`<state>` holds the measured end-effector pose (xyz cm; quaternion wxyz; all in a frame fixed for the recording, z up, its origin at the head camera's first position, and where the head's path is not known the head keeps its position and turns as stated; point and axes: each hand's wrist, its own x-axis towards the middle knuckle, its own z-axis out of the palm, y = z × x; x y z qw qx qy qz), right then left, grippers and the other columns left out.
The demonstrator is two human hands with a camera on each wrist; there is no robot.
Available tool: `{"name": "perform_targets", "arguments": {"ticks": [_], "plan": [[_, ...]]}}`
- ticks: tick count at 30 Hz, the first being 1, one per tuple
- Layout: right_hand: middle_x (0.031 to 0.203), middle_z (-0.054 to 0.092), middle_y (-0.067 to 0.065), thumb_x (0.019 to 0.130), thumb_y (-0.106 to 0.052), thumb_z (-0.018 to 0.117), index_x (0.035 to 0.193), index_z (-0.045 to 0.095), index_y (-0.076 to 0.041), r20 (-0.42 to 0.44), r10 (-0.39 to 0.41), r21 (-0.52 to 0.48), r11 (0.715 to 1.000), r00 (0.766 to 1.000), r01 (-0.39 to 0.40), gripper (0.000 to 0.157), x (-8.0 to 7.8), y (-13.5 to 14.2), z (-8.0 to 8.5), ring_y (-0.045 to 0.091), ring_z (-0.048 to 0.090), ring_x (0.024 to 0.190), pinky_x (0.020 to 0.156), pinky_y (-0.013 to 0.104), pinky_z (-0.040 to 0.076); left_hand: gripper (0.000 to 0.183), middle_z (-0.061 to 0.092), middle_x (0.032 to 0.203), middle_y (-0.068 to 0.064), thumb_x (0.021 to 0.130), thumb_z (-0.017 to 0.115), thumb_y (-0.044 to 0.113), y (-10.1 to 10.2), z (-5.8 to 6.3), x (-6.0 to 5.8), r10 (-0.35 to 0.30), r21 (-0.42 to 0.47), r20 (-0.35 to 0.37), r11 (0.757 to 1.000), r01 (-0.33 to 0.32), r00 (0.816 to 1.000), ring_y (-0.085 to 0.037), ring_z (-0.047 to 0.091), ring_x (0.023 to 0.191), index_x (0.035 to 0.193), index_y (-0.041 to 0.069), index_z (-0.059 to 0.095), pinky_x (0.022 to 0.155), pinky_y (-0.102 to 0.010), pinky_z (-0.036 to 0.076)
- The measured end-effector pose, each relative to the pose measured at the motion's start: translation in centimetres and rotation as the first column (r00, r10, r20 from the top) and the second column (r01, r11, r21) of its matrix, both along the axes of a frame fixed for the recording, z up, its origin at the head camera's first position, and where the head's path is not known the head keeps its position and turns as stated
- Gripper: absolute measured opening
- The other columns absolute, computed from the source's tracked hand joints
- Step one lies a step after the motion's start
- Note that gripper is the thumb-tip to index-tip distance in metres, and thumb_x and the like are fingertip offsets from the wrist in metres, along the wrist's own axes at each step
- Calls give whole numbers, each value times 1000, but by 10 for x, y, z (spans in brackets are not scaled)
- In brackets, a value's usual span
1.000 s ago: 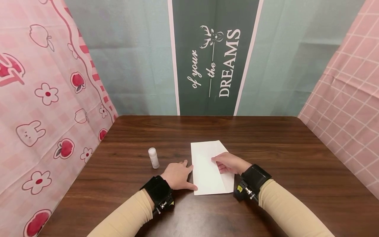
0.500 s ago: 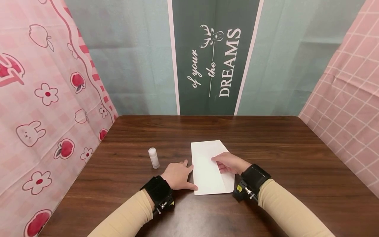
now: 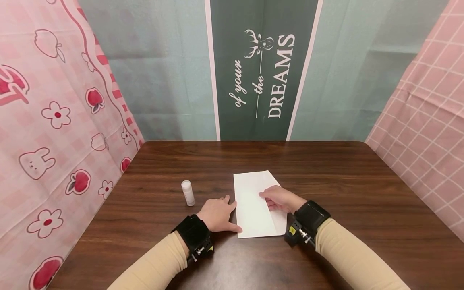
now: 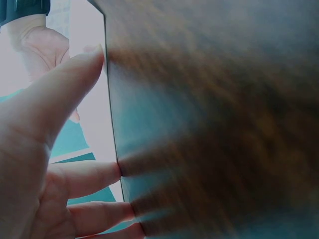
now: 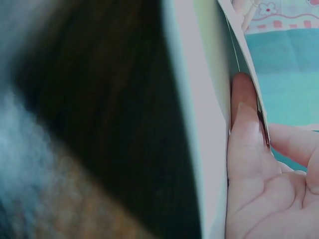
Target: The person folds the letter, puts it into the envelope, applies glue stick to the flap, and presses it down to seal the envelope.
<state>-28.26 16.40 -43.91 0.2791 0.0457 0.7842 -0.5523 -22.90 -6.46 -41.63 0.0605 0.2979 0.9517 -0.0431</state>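
A white paper envelope (image 3: pixel 251 205) lies on the brown table, its opening and flap toward the right. My left hand (image 3: pixel 217 215) rests at its left edge with the fingers spread; in the left wrist view, the thumb and fingertips of the left hand (image 4: pixel 75 164) meet that edge. My right hand (image 3: pixel 280 198) pinches the upper layer at the opening. The right wrist view shows fingers of the right hand (image 5: pixel 264 169) tucked between the two layers, with another digit outside. A white glue stick (image 3: pixel 188 193) stands left of the envelope, beyond the left hand.
The wood-grain table (image 3: pixel 326 169) reaches back to a teal and green curtain (image 3: pixel 174 80). Pink printed cloth (image 3: pixel 72 153) hangs along the left side, and pink checked cloth (image 3: pixel 427 121) on the right. Both wrists wear black straps with small cameras.
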Motion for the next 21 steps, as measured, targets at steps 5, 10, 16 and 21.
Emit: {"name": "perform_targets", "arguments": {"ticks": [5,10,16,21], "plan": [[96,58,13,96,-19,51,128,35,13,7,0,8,1000,1000,0,49,1,1,1,18,58,80,73,29,51,84,51,132,-18,72,57,72,0,0,-1,0,1,9,1000,0,1000,-25,53,117,132,13,53,80,-37,49],[101,57,16,96,-20,50,133,28,14,13,9,3,1000,1000,-9,55,1,1,1,19,58,84,76,30,50,85,51,132,-18,72,57,72,0,1,-1,0,-4,10,1000,0,1000,-25,53,117,132,13,53,80,-37,49],[101,57,16,97,-18,48,135,23,15,26,16,-40,999,1000,-15,56,0,1,0,19,58,84,75,29,50,84,51,132,-17,72,56,72,1,1,-1,1,-9,8,1000,-1,1000,-24,53,117,132,13,53,79,-37,49],[91,60,10,100,-17,42,127,34,12,42,40,-125,992,998,-34,41,-1,1,-1,15,60,78,73,29,51,84,51,132,-17,73,56,73,1,1,-1,0,-13,10,1000,1,1000,-24,53,117,133,13,53,78,-36,50]]}}
